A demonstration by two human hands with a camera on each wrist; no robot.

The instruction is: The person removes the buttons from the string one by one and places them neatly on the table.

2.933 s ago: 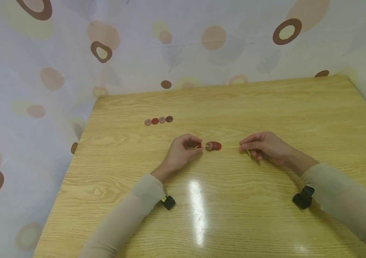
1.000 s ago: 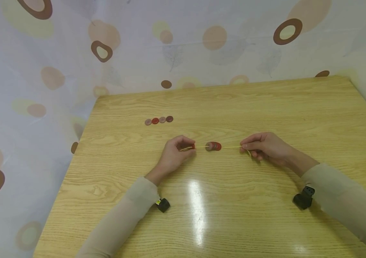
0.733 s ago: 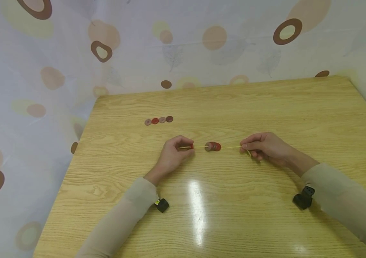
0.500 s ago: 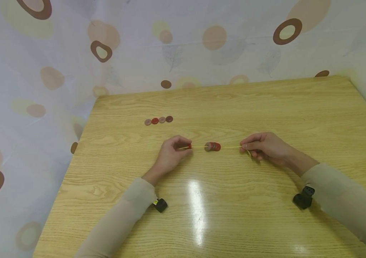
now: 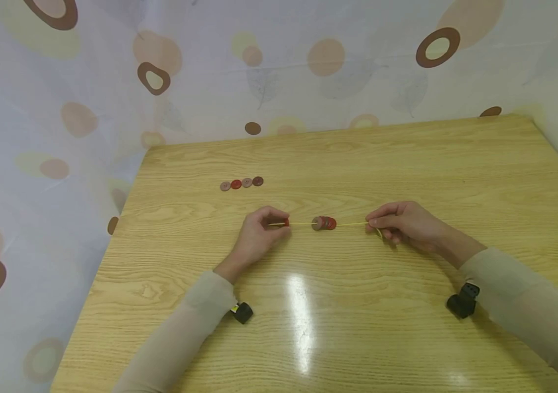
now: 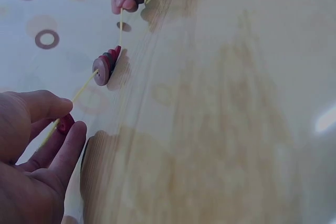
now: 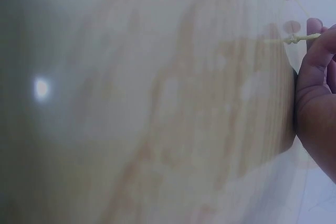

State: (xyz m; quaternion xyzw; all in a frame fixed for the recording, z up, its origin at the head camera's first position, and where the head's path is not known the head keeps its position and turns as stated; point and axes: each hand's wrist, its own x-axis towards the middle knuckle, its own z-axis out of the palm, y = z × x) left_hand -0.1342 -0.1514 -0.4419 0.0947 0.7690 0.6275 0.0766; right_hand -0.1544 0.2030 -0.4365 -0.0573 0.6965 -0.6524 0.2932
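A yellow string (image 5: 350, 224) runs nearly level between the two hands. Several red, brown and dark buttons (image 5: 324, 223) are threaded on it in a tight stack near its middle. My left hand (image 5: 258, 234) pinches a red button (image 6: 65, 123) between thumb and fingers; the string passes through this button, its tail lying inside the hand. At the other side my right hand (image 5: 409, 222) pinches the string, and a knotted end (image 7: 294, 39) sticks out from the fingers. A gap of bare string separates the red button from the stack.
Two pinkish-brown buttons, a red one and a dark brown one lie in a row (image 5: 242, 183) at the table's back left. The wooden table (image 5: 357, 305) meets a patterned cloth (image 5: 289, 65) behind and at the left.
My left hand has moved left with the red button, sliding it along the string and widening the gap to the stack. My right hand has stayed in place.
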